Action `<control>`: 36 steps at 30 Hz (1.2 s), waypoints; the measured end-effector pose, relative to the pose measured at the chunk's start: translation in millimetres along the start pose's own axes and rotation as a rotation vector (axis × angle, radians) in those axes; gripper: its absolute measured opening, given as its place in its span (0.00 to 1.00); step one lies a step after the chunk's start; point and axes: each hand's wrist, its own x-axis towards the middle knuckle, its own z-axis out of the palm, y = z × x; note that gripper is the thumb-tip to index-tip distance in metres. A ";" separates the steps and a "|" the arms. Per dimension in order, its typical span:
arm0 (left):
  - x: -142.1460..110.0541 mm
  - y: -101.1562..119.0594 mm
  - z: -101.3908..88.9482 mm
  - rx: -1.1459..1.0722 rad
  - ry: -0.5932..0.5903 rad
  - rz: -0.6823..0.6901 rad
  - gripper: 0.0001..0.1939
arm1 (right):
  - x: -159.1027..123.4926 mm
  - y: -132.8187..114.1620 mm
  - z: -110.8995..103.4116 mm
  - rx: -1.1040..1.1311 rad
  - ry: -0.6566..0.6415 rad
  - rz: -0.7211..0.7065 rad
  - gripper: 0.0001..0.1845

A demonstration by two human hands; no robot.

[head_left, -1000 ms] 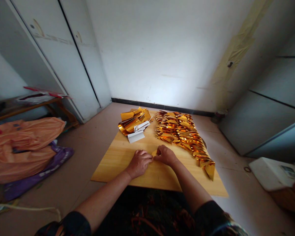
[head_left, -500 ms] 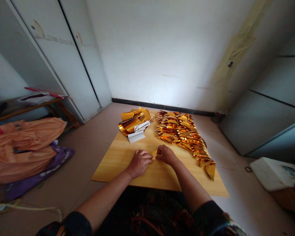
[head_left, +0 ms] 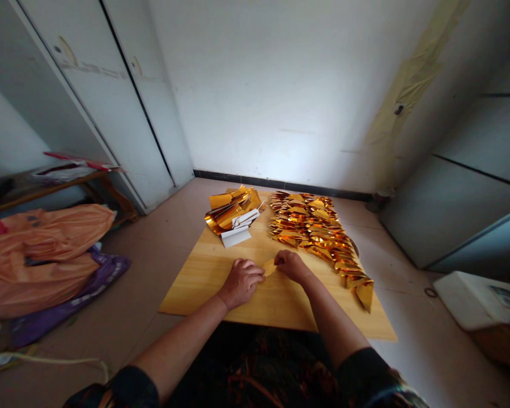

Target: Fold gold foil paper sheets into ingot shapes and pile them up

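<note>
A small piece of gold foil paper (head_left: pixel 270 268) lies low over the wooden board, stretched between my two hands. My left hand (head_left: pixel 240 282) rests on the board with its fingers together and bent, holding the left end of the paper; part of that end is hidden under the fingertips. At the other end, my right hand (head_left: pixel 290 266) pinches the paper between thumb and curled fingers. Folded gold foil pieces (head_left: pixel 310 221) stand in packed rows beyond my right hand. Past my left hand lies a loose heap of gold foil sheets (head_left: pixel 233 207).
The wooden board (head_left: pixel 195 283) sits low in front of me. White-backed paper strips (head_left: pixel 237 236) lie by the heap. Left on the floor are an orange bag (head_left: pixel 46 249) and a purple bag (head_left: pixel 68 306). A white foam box (head_left: pixel 471 300) stands at right.
My right hand has shifted slightly to the right, and more of the gold paper shows between the hands. My left hand has stayed in place.
</note>
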 end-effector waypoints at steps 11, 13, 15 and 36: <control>3.7 5.0 -1.8 0.004 0.018 -0.030 0.10 | -1.7 0.3 5.2 -0.126 0.063 0.000 0.12; 8.3 7.2 -0.3 0.010 0.030 -0.053 0.06 | -3.8 1.4 5.7 -0.139 0.084 -0.009 0.12; 14.0 8.4 3.1 0.009 0.042 -0.088 0.04 | -6.8 4.0 5.2 -0.131 0.088 -0.045 0.12; 35.1 9.6 17.8 0.155 0.052 -0.192 0.08 | -20.4 4.6 8.5 -0.115 0.130 -0.130 0.08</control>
